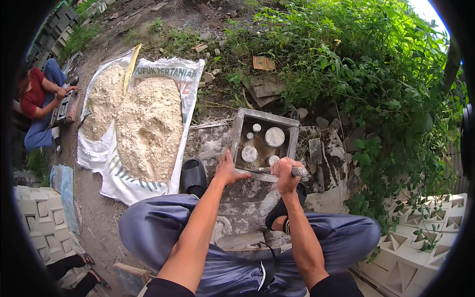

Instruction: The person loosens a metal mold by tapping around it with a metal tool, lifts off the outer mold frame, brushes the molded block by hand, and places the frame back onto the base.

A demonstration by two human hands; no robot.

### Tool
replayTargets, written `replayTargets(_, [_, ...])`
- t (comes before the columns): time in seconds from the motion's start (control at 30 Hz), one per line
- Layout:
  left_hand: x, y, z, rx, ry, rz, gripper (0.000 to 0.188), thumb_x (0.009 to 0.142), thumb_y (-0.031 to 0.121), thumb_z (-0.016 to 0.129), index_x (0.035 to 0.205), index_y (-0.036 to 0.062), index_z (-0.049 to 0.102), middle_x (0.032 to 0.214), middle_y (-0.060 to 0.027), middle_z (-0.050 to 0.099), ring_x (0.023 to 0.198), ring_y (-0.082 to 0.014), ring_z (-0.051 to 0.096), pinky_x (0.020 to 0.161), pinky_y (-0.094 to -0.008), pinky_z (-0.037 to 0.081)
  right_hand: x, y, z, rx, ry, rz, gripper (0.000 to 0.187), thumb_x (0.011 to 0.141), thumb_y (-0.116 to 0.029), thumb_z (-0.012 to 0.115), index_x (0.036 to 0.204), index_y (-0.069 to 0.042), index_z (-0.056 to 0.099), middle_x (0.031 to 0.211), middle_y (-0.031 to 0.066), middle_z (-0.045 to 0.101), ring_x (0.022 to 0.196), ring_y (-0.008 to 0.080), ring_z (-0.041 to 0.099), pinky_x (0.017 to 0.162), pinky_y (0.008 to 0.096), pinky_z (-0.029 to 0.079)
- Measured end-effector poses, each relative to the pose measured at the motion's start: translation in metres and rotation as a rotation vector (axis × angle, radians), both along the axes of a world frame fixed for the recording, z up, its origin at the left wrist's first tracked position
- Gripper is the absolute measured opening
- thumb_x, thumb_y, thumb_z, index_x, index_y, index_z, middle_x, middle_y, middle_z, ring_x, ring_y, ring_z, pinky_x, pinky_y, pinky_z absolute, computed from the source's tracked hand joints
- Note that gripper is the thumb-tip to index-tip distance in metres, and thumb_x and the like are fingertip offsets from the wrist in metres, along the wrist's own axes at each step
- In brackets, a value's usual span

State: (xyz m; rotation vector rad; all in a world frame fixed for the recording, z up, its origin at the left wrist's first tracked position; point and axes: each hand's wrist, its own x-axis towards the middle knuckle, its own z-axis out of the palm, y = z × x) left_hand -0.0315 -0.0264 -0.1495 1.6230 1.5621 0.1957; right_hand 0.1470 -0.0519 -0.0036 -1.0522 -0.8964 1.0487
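A square grey box mould sits on the ground before me. Several round cylinders stand inside it, among them a large one at the far right and a smaller one at the near left. My left hand rests against the mould's near left corner, fingers and thumb spread along its sides. Over the near right corner, my right hand is closed round the grey handle of a hand tool. A thin, flat part reaches left from that fist along the near wall; the tool's exact kind is unclear.
Left of the mould, pale powder is heaped on white sacks. Another person crouches at the far left. Leafy plants crowd the right. Pale patterned blocks stand low right, more blocks low left.
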Motion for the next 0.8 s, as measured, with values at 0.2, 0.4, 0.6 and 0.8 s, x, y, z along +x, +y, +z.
replayTargets(0.2, [-0.001,-0.005,0.006,-0.056,0.063,0.005,0.137,0.044,0.058,0.085,0.141,-0.0016,0.008,0.142,-0.0273,0.026,0.133,-0.0407,0.027,0.108,-0.0444,0.029,-0.008,-0.013,-0.057,0.155,-0.146,0.016,0.035,0.085,-0.004,0.041,0.051,0.001,0.036,0.047,0.0030,0.039,0.042,0.0095,0.036,0.043,0.0293,0.034])
replayTargets(0.4, [0.001,-0.004,0.003,-0.022,0.052,0.001,0.134,0.047,0.057,0.085,0.141,-0.0017,0.009,0.141,-0.0283,0.027,0.131,-0.0416,0.029,0.108,-0.0448,0.029,0.000,-0.012,-0.013,0.063,0.087,0.016,0.034,0.084,-0.001,0.041,0.050,0.000,0.036,0.046,0.0020,0.039,0.041,0.0090,0.036,0.043,0.0288,0.036])
replayTargets(0.6, [0.001,-0.003,0.011,-0.055,0.049,-0.001,0.135,0.046,0.057,0.085,0.141,-0.0020,0.008,0.141,-0.0275,0.028,0.131,-0.0419,0.029,0.108,-0.0446,0.029,-0.005,-0.012,-0.042,0.068,-0.124,0.018,0.037,0.086,-0.007,0.042,0.051,-0.004,0.031,0.045,-0.0006,0.029,0.040,0.0096,0.024,0.042,0.0304,0.029])
replayTargets(0.8, [0.000,-0.005,0.001,-0.030,0.055,0.004,0.136,0.046,0.057,0.085,0.141,-0.0018,0.009,0.141,-0.0265,0.029,0.132,-0.0412,0.028,0.108,-0.0445,0.029,0.013,-0.003,-0.024,-0.082,0.212,-0.116,0.034,0.084,-0.005,0.044,0.051,-0.005,0.034,0.046,-0.0006,0.033,0.040,0.0070,0.025,0.040,0.0276,0.027])
